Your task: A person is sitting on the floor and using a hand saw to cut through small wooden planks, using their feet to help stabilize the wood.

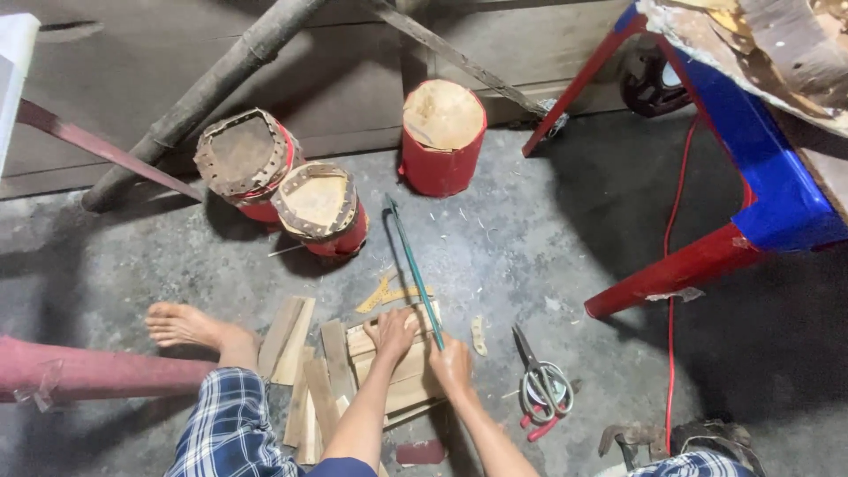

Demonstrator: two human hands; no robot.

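Note:
My left hand (393,331) presses flat on a stack of thin wooden slats (389,367) lying on the concrete floor. My right hand (452,364) grips the handle end of a small green-framed saw (412,265), whose blade runs away from me across the top slat. More loose slats (287,340) lie to the left of the stack, next to my bare foot (190,327). Yellowish wood offcuts (384,293) sit just beyond the stack.
Three red drum-like cylinders (442,137) stand by the wall, two with studded rims (318,208). Scissors (541,384) lie right of my hands. A red-and-blue table (751,177), a red cord (673,265) and a pink pole (88,371) hem in the spot.

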